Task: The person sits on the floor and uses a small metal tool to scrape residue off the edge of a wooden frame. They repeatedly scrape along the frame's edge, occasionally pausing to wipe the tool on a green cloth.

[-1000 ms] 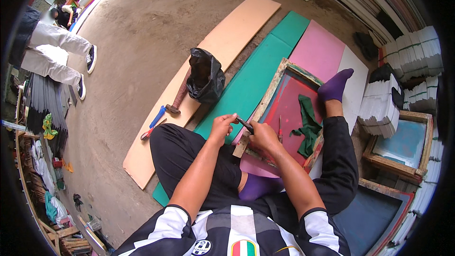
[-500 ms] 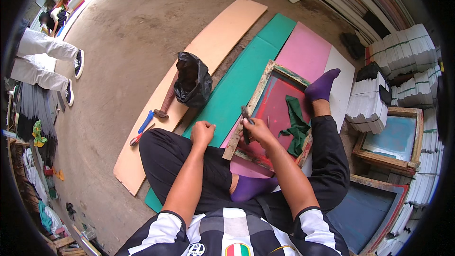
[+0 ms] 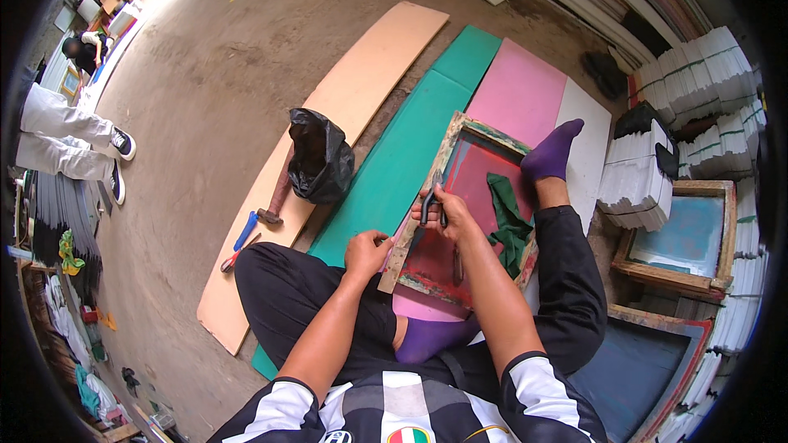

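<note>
A wooden screen frame [image 3: 400, 252] with a reddish mesh lies tilted between my legs, its paint-stained bars toward me. My right hand [image 3: 453, 220] is closed around black-handled pliers [image 3: 426, 208], held over the frame's left bar with the jaws pointing away from me. Beside the lower left corner of that bar is my left hand [image 3: 366, 253], thumb and fingers pressed together. Whatever they pinch, if anything, is too small to make out. On the mesh rests a crumpled dark green cloth [image 3: 510, 220], near my right foot.
At left, a hammer [image 3: 269, 215], a blue-handled tool [image 3: 245, 230] and red-handled scissors [image 3: 228, 262] lie on a peach board [image 3: 341, 90]. An open black bag [image 3: 322, 166] stands beside them. White stacks [image 3: 636, 184] and more frames [image 3: 722, 234] are at right. A person in pale trousers [image 3: 61, 148] stands far left.
My left hand has moved right, up to the frame's bar. The pliers have turned in my right hand, which has opened its hold slightly and now shows both handles.
</note>
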`<state>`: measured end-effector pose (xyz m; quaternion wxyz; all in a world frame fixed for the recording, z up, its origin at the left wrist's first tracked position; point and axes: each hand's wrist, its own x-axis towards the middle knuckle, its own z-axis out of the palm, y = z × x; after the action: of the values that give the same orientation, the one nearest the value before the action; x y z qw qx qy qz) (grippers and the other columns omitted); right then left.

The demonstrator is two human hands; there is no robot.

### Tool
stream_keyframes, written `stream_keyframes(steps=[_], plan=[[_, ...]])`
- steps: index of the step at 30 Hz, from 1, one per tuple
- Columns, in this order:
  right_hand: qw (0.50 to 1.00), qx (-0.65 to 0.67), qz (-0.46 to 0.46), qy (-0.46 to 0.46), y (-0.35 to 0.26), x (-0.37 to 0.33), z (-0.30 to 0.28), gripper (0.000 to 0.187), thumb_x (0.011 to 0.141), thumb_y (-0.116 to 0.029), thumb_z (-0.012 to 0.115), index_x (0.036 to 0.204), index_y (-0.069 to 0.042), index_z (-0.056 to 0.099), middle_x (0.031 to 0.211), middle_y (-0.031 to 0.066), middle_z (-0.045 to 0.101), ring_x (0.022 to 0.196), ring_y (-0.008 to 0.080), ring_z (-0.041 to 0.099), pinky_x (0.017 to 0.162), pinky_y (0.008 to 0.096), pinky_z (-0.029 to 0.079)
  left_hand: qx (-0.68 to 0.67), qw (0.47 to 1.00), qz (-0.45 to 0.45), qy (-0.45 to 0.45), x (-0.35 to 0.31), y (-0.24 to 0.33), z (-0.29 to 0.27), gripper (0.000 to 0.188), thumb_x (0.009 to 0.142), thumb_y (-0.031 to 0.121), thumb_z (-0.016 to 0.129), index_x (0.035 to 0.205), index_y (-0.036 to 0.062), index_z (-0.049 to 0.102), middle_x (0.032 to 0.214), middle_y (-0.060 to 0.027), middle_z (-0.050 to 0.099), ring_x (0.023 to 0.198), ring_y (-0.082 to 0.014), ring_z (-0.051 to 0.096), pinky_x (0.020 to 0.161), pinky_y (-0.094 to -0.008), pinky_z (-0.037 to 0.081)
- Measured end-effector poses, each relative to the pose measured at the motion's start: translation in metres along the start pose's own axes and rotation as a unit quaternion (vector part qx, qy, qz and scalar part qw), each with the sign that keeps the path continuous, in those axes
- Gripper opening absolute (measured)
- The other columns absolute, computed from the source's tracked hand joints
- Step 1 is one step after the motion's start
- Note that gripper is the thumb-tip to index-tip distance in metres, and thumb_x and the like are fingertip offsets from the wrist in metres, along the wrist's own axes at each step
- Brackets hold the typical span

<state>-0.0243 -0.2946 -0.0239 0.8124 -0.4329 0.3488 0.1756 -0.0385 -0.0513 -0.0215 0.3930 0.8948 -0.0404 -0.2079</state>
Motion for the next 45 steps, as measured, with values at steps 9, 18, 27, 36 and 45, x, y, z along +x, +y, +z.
stream_keyframes(steps=[9, 18, 27, 36, 45], plan=[[0.995, 0.066, 0.051, 0.051, -0.006, 0.003, 0.002, 0.029, 0.105, -0.033, 0.059, 0.112, -0.005, 0.059, 0.074, 0.0085, 0.062, 0.053, 0.0213, 0.06, 0.049, 0.0426, 0.056, -0.003, 1.0, 0.011, -0.022, 0.003, 0.002, 0.006, 0.037, 0.088, 0.041, 0.075, 0.104, 0.0074, 0.081, 0.085, -0.0149, 0.077, 0.077, -0.0306, 0.075, 0.073, -0.0416, 0.057], [0.859, -0.466, -0.12, 0.176, -0.006, -0.002, 0.0, 0.025, 0.082, -0.009, 0.067, 0.105, 0.0, 0.065, 0.077, 0.0171, 0.07, 0.062, 0.0289, 0.069, 0.058, 0.0434, 0.057, -0.024, 0.997, 0.004, -0.071, -0.001, 0.011, 0.005, 0.043, 0.087, 0.043, 0.078, 0.111, 0.0072, 0.079, 0.072, -0.0142, 0.074, 0.059, -0.0257, 0.071, 0.065, -0.0393, 0.055], [0.736, -0.626, -0.18, 0.188, -0.004, -0.039, 0.025, 0.035, 0.08, -0.014, 0.068, 0.114, -0.004, 0.067, 0.095, 0.0289, 0.072, 0.096, 0.049, 0.068, 0.086, 0.0587, 0.053, -0.164, 0.986, 0.005, -0.036, 0.014, -0.019, 0.022, 0.041, 0.095, 0.042, 0.071, 0.11, 0.005, 0.079, 0.082, -0.011, 0.075, 0.062, -0.017, 0.067, 0.056, -0.0346, 0.049], [0.705, -0.677, -0.209, -0.027, 0.03, -0.084, 0.042, 0.03, 0.089, -0.025, 0.07, 0.109, -0.003, 0.067, 0.086, 0.0256, 0.07, 0.087, 0.0453, 0.069, 0.076, 0.0533, 0.053, -0.5, 0.826, -0.166, -0.2, 0.027, -0.017, -0.017, 0.027, 0.102, 0.031, 0.064, 0.104, 0.0059, 0.073, 0.092, -0.0021, 0.07, 0.056, -0.0058, 0.049, 0.044, -0.0224, 0.031], [0.808, -0.559, -0.104, -0.153, 0.039, -0.068, 0.033, 0.036, 0.105, -0.038, 0.059, 0.109, -0.002, 0.064, 0.085, 0.0091, 0.072, 0.075, 0.0216, 0.071, 0.064, 0.0387, 0.052, -0.451, 0.867, -0.177, -0.118, 0.022, -0.022, -0.017, 0.023, 0.095, 0.028, 0.074, 0.102, 0.0058, 0.074, 0.087, -0.0007, 0.066, 0.06, -0.0085, 0.052, 0.048, -0.0263, 0.038]])
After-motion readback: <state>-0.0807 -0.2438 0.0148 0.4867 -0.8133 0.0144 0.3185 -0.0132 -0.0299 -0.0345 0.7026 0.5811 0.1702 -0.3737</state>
